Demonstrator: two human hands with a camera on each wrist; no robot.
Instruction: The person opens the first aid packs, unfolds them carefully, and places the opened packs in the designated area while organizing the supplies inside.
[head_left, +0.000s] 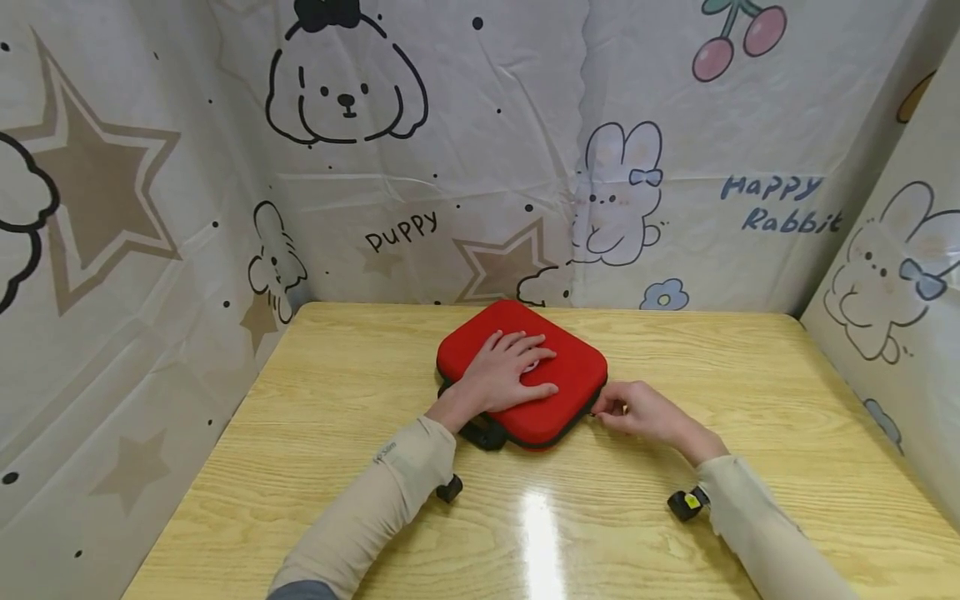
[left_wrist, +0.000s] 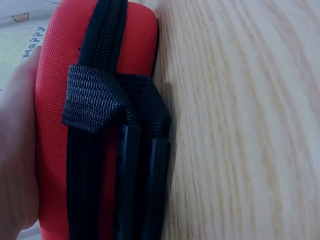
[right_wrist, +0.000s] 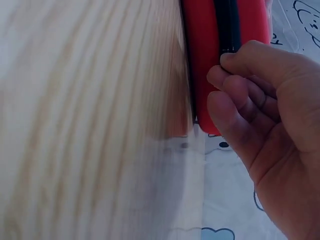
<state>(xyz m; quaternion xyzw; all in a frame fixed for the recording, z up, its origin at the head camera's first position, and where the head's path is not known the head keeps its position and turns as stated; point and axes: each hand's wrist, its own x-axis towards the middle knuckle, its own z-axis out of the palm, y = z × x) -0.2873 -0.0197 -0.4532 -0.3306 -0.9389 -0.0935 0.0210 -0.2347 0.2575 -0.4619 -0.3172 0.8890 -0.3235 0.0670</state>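
A red fabric case with rounded corners lies flat on the table. My left hand rests spread on its lid, partly covering a small pale mark. Black webbing and a black handle show on the near-left side, beside the closed zipper. At the right side, my right hand pinches the zipper pull between thumb and forefinger, its other fingers curled. The pull is mostly hidden by the fingertips, right against the black zipper band.
The wood-grain table reaches back to a printed cloth with cartoon animals, which also hangs at both sides. Small black devices sit at both wrists. A bright light reflection falls on the table in front of the case.
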